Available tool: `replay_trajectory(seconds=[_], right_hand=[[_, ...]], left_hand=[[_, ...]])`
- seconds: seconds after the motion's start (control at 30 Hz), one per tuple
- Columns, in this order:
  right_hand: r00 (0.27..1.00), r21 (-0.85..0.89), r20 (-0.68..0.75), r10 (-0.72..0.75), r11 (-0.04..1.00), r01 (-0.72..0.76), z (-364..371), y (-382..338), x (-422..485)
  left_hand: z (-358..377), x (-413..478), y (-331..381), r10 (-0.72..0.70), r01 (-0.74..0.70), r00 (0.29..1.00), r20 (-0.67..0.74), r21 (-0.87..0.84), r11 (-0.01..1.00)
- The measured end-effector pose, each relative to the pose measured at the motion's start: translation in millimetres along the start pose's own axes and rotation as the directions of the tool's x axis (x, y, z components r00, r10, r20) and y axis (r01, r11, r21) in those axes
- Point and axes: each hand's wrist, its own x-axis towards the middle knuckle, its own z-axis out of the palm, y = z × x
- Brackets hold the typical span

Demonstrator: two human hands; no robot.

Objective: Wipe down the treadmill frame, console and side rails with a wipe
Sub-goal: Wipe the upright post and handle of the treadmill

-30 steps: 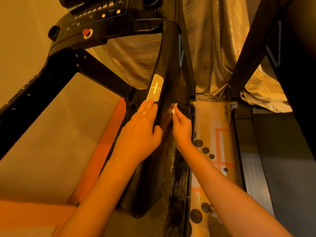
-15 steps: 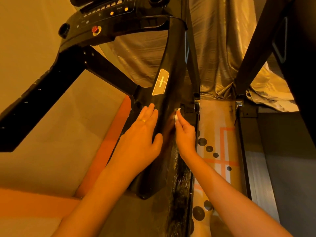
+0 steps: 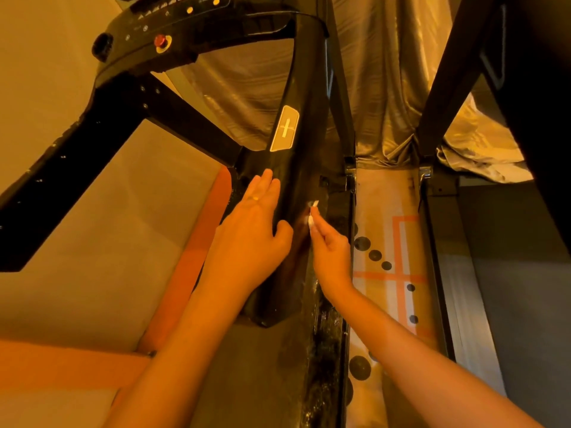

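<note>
- Both hands now sit lower on the treadmill's black upright [image 3: 309, 88] than a second ago. Then the left fingertips touched the pale badge [image 3: 285, 128]; now they rest below it with bare black post between.
- Left hand [image 3: 251, 239] lies flat on the post's left face, fingers straight and together, thumb spread across the front. It is bracing, not holding anything.
- Right hand [image 3: 332, 257] pinches the wipe [image 3: 312, 213] narrowly between thumb and fingertips. Only a small white fold shows past the fingertips, pressed to the post's front-right face just above the base joint.
- From the downward drift I judge that the stroke runs top to bottom along this upright, and the stretch by the badge seems already covered.
- Below the hands, the side rail [image 3: 327, 350] looks speckled and dusty, so it probably remains to be wiped.
- Up at the top left, the console [image 3: 173, 23] with its red stop button [image 3: 160, 41] is well apart from both hands. Whether it has been cleaned cannot be told.
- With so little wipe exposed, each pass likely covers a thin strip, so unfolding it would help on the broad rail.
</note>
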Motion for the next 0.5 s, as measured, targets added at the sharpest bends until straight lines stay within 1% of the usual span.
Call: replay_trajectory(seconds=[0.1,0.23,0.3,0.4,0.5], right_hand=[[1.000,0.000,0.022,0.005,1.000,-0.005,-2,2,-11],[0.998,-0.039,-0.031,0.048,0.998,-0.049,4,-6,9],[0.998,-0.055,-0.031,0.049,0.997,-0.050,7,-3,2],[0.999,0.017,-0.027,0.038,0.999,-0.037,7,10,-42],[0.999,0.108,0.043,0.025,0.994,-0.029,4,6,-91]], left_hand=[[0,-1,0,-0.006,0.006,1.000,-0.001,0.005,1.000],[-1,-4,3,-0.008,0.008,1.000,0.001,0.011,1.000],[-2,-4,3,-0.008,0.008,1.000,0.003,0.008,1.000],[-2,-4,2,-0.014,0.014,1.000,0.003,-0.017,1.000],[-3,-4,2,-0.011,0.012,1.000,0.004,-0.032,0.999]])
